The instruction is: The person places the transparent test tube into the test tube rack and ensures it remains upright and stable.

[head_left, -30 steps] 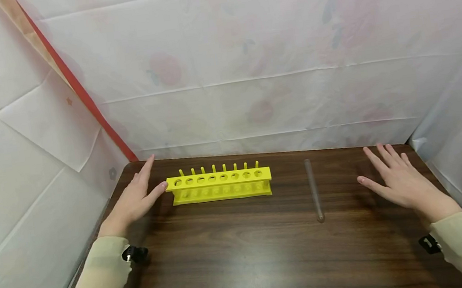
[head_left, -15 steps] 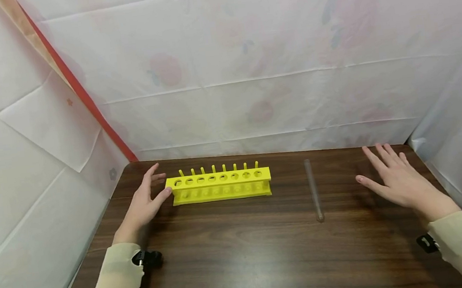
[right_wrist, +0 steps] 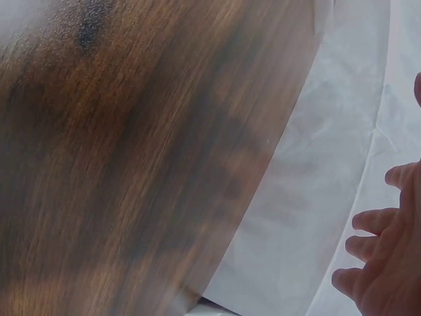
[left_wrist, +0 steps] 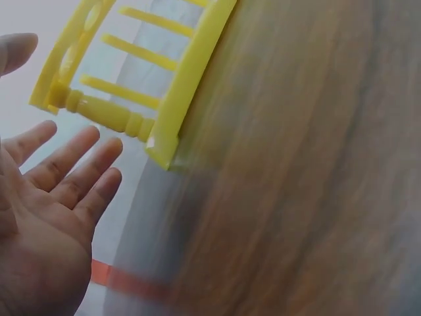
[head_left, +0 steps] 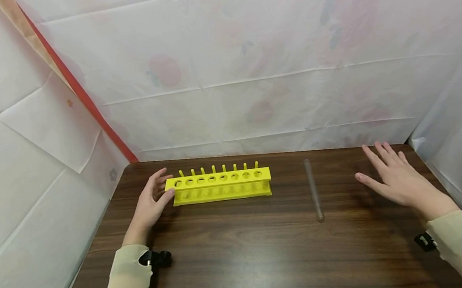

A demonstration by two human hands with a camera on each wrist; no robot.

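A: Head view gives the full layout: yellow rack (head_left: 220, 186) at the back left of the table (head_left: 245, 257), glass tube (head_left: 314, 190) lying flat to its right, well apart from it.

B: Left wrist view?

A: Only the rack's end post, close up. Left hand (head_left: 151, 203) is at that end, fingers (left_wrist: 72, 168) spread, thumb near the top bar; contact unclear.

B: Right?

A: Right hand (head_left: 395, 179) is flat, fingers splayed, right of the tube, holding nothing. White sheets (head_left: 247, 65) on three sides.
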